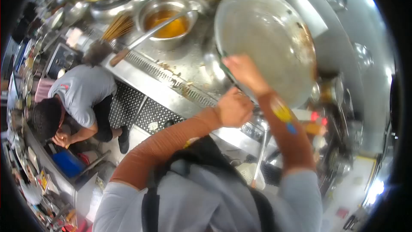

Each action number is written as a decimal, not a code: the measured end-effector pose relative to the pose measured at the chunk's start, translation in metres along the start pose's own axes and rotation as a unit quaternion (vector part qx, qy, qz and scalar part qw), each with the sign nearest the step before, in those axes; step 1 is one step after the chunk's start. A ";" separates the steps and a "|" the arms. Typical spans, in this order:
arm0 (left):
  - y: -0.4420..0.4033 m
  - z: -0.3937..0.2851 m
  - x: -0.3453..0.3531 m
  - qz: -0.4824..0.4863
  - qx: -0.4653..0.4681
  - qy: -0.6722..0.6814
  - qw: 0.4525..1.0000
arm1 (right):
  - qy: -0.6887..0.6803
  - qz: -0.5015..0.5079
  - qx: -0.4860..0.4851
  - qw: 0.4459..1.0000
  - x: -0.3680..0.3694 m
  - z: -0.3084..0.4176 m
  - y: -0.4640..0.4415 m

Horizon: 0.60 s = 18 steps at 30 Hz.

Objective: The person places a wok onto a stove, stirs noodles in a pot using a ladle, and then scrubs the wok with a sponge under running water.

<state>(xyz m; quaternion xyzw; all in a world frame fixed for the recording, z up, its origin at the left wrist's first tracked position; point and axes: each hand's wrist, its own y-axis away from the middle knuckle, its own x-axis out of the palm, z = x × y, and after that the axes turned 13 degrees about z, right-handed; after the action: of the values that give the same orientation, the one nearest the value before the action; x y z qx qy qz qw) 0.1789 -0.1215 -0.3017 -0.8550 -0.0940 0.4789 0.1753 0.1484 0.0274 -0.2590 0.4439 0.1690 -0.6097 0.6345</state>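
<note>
The large metal wok (262,34) lies ahead of your hands and a little to the right, its hollow turned toward you, its longer axis slanting from far left down to near right. Your right hand (244,74) is the nearer, overlapping the near-left rim beside a narrow dark green thing (224,62); blur means you can't tell whether the fingers grip either one. Your left hand (235,108) is curled just behind it, near that same edge, and what it holds, if anything, is hidden. Ahead and left of both hands, a pot (166,3) of orange liquid carries a ladle (146,36) slanting across its rim, well apart from your fingers
</note>
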 end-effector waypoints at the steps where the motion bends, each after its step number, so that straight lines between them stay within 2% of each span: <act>1: -0.002 0.001 0.000 -0.023 0.017 -0.011 1.000 | -0.029 -0.048 0.002 0.998 0.001 0.001 -0.037; 3: 0.000 0.001 0.001 -0.070 0.047 -0.024 0.996 | -0.140 -0.146 0.028 0.979 0.005 0.010 -0.062; 6: -0.001 -0.003 0.002 -0.086 0.028 -0.017 0.996 | -0.073 -0.050 -0.048 0.995 0.018 -0.040 0.028; 7: -0.004 -0.005 -0.004 -0.098 0.035 -0.029 0.994 | -0.047 0.071 0.030 0.996 0.001 -0.054 0.075; 8: -0.007 -0.007 -0.006 -0.090 0.031 -0.028 0.995 | 0.008 0.028 0.011 1.000 0.006 -0.107 0.116; 9: -0.006 -0.010 -0.009 -0.081 0.023 -0.029 0.996 | 0.055 0.026 0.018 0.998 -0.017 -0.142 0.160; 10: -0.005 -0.012 -0.010 -0.070 0.013 -0.034 0.997 | 0.098 0.025 0.021 0.995 -0.035 -0.148 0.189; 13: -0.007 -0.013 -0.012 -0.053 0.012 -0.056 0.997 | 0.300 0.050 0.126 0.944 -0.041 -0.151 0.210; 15: -0.009 -0.012 -0.010 -0.060 0.016 -0.055 0.997 | 0.171 -0.076 -0.082 0.979 0.023 -0.156 0.161; 16: -0.009 -0.013 -0.009 -0.059 0.017 -0.056 0.997 | 0.094 -0.036 -0.015 0.995 0.031 -0.103 0.134; 18: -0.012 -0.016 -0.015 -0.077 0.018 -0.049 0.996 | -0.010 -0.073 0.024 0.997 0.029 -0.043 0.114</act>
<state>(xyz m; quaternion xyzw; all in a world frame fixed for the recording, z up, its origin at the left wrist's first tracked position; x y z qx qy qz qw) 0.1845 -0.1188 -0.2773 -0.8174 -0.1592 0.5072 0.2220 0.2738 0.0273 -0.2636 0.4391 0.1798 -0.6630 0.5791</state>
